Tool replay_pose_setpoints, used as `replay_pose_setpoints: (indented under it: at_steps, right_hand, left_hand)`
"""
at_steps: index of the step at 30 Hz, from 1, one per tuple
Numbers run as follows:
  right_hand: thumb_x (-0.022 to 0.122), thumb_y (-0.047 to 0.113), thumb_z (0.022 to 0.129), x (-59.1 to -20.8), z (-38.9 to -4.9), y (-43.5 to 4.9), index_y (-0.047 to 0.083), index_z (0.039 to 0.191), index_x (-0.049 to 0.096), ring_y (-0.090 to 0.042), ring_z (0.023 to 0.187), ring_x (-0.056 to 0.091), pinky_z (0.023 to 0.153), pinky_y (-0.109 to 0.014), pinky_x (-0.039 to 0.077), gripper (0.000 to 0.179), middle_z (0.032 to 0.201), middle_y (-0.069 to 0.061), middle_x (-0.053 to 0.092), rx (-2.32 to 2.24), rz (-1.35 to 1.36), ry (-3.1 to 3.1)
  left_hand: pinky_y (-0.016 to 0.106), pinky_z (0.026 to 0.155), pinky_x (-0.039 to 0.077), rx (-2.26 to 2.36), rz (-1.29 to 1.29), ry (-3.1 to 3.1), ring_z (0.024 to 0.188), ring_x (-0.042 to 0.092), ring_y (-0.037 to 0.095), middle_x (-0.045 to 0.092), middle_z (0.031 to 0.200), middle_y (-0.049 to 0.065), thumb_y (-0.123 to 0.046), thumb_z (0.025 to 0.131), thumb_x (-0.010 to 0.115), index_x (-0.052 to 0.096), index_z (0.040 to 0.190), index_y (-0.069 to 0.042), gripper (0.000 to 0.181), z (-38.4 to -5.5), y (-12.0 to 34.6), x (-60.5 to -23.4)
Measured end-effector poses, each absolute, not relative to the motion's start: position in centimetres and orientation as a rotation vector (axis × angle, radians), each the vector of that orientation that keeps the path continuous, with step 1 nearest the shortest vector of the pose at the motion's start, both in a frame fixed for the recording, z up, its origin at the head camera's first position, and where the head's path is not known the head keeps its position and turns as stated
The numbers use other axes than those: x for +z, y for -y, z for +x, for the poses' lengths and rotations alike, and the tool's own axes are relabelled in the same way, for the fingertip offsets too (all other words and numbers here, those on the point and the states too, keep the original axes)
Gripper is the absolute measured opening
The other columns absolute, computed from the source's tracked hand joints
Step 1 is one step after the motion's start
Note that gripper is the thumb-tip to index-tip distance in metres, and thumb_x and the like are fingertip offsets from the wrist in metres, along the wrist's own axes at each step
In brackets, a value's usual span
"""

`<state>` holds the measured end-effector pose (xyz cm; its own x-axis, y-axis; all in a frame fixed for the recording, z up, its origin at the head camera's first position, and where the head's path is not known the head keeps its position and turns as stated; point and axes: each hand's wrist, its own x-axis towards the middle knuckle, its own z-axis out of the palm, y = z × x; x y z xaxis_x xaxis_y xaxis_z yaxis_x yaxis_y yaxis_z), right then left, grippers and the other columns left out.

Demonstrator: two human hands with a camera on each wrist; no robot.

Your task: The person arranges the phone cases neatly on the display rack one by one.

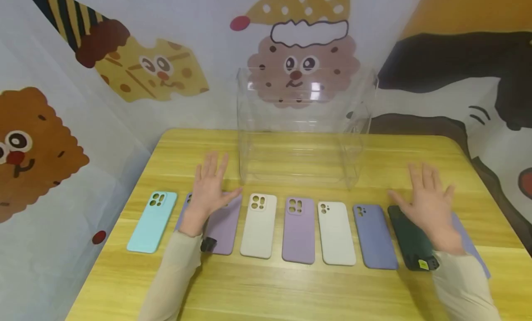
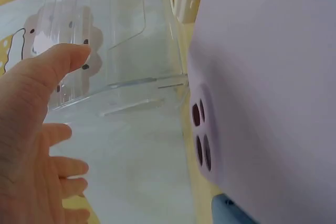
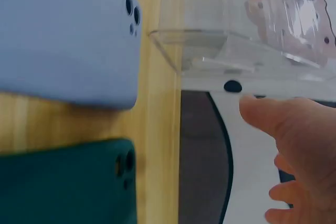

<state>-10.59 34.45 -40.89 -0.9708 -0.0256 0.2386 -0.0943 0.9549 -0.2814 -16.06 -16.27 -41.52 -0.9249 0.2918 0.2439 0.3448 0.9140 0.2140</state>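
My left hand (image 1: 208,194) hovers with fingers spread over a purple phone case (image 1: 224,228), partly covering it and a blue case (image 1: 187,205) beside it. Over at the right, my right hand (image 1: 432,205) is spread above a dark green case (image 1: 409,238) and another blue case (image 1: 471,247). Neither hand holds anything. Between them lie a cream case (image 1: 258,231), a purple case (image 1: 299,235), a white case (image 1: 337,238) and a blue case (image 1: 376,242). In the left wrist view, the thumb and fingers (image 2: 71,166) stand apart from the purple case (image 2: 273,77).
Behind the row stands a clear acrylic stand (image 1: 299,136) with tiers. A turquoise phone case (image 1: 151,224) lies at the far left. All rest on a wooden table (image 1: 266,288), with a cartoon-printed cloth (image 1: 208,16) hanging behind and at the left.
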Motion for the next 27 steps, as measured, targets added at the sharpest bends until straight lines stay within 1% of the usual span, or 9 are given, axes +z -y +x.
replay_pose_setpoints:
  at_steps: [4, 6, 9, 13, 15, 16, 17, 23, 27]
  right_hand:
    - [0.059, 0.03, 0.091, -41.2, -9.7, -35.9, -0.007, 0.144, 0.02, -0.055, 0.132, 0.013, 0.106, -0.07, 0.009, 0.076, 0.143, -0.041, 0.015, 0.606, 0.054, 2.786]
    - [0.059, 0.025, 0.092, -41.3, -9.2, -36.7, -0.01, 0.143, 0.019, -0.057, 0.129, 0.016, 0.106, -0.069, 0.014, 0.074, 0.141, -0.043, 0.017, 0.672, 0.007, 2.789]
    - [0.056, 0.024, 0.093, -41.5, -8.5, -37.8, -0.014, 0.141, 0.017, -0.059, 0.127, 0.017, 0.104, -0.07, 0.015, 0.073, 0.139, -0.044, 0.017, 0.723, -0.082, 2.823]
    - [0.055, 0.025, 0.094, -41.9, -7.7, -39.0, -0.017, 0.139, 0.017, -0.06, 0.126, 0.016, 0.102, -0.072, 0.016, 0.073, 0.137, -0.047, 0.015, 0.727, -0.152, 2.855]
    - [0.054, 0.027, 0.094, -42.2, -7.3, -39.6, -0.018, 0.139, 0.015, -0.062, 0.126, 0.014, 0.1, -0.074, 0.017, 0.075, 0.137, -0.048, 0.012, 0.725, -0.179, 2.875]
    - [0.055, 0.027, 0.094, -42.3, -7.1, -39.8, -0.019, 0.139, 0.016, -0.062, 0.125, 0.014, 0.098, -0.074, 0.017, 0.075, 0.137, -0.048, 0.013, 0.718, -0.187, 2.881]
    - [0.055, 0.028, 0.094, -42.4, -6.9, -40.1, -0.019, 0.138, 0.016, -0.063, 0.124, 0.015, 0.098, -0.075, 0.018, 0.076, 0.136, -0.049, 0.013, 0.716, -0.193, 2.888]
    - [0.058, 0.028, 0.092, -43.1, -5.9, -41.3, -0.023, 0.136, 0.015, -0.064, 0.12, 0.018, 0.096, -0.074, 0.02, 0.079, 0.131, -0.05, 0.017, 0.679, -0.232, 2.95]
    - [0.059, 0.033, 0.091, -43.4, -5.4, -41.9, -0.024, 0.135, 0.013, -0.066, 0.115, 0.02, 0.09, -0.076, 0.025, 0.085, 0.128, -0.052, 0.018, 0.626, -0.292, 3.032]
  left_hand:
    - [0.06, 0.111, 0.018, -0.499, -0.603, 2.711, 0.137, 0.02, 0.042, 0.024, 0.148, 0.028, -0.04, 0.078, 0.071, 0.027, 0.144, 0.0, 0.089, -16.5, 16.0, -41.9]
    - [0.058, 0.111, 0.022, -0.546, -0.644, 2.639, 0.135, 0.025, 0.043, 0.03, 0.144, 0.03, -0.034, 0.078, 0.072, 0.032, 0.141, 0.004, 0.084, -16.8, 15.8, -42.1]
    - [0.055, 0.109, 0.029, -0.604, -0.659, 2.575, 0.132, 0.032, 0.043, 0.035, 0.141, 0.03, -0.028, 0.079, 0.072, 0.035, 0.138, 0.007, 0.078, -17.1, 15.5, -42.0]
    - [0.05, 0.093, 0.049, -0.705, -0.61, 2.552, 0.124, 0.042, 0.041, 0.041, 0.138, 0.028, -0.02, 0.081, 0.071, 0.038, 0.136, 0.008, 0.07, -17.6, 14.8, -41.9]
    - [0.046, 0.08, 0.056, -0.768, -0.574, 2.541, 0.119, 0.048, 0.041, 0.043, 0.136, 0.028, -0.015, 0.082, 0.07, 0.039, 0.135, 0.008, 0.065, -17.8, 14.4, -41.9]
    - [0.044, 0.075, 0.058, -0.8, -0.556, 2.534, 0.117, 0.05, 0.04, 0.045, 0.135, 0.027, -0.012, 0.082, 0.069, 0.04, 0.135, 0.007, 0.064, -17.9, 14.2, -42.0]
    - [0.044, 0.077, 0.058, -0.83, -0.539, 2.528, 0.117, 0.05, 0.04, 0.045, 0.135, 0.027, -0.011, 0.082, 0.069, 0.04, 0.135, 0.007, 0.063, -18.0, 14.0, -42.0]
    - [0.044, 0.101, 0.044, -0.996, -0.488, 2.45, 0.119, 0.049, 0.039, 0.049, 0.131, 0.027, -0.002, 0.084, 0.065, 0.042, 0.132, 0.01, 0.055, -18.8, 13.0, -42.2]
    - [0.044, 0.093, 0.051, -1.151, -0.518, 2.357, 0.114, 0.053, 0.039, 0.052, 0.125, 0.029, 0.007, 0.083, 0.062, 0.044, 0.129, 0.012, 0.05, -19.3, 12.5, -42.5]
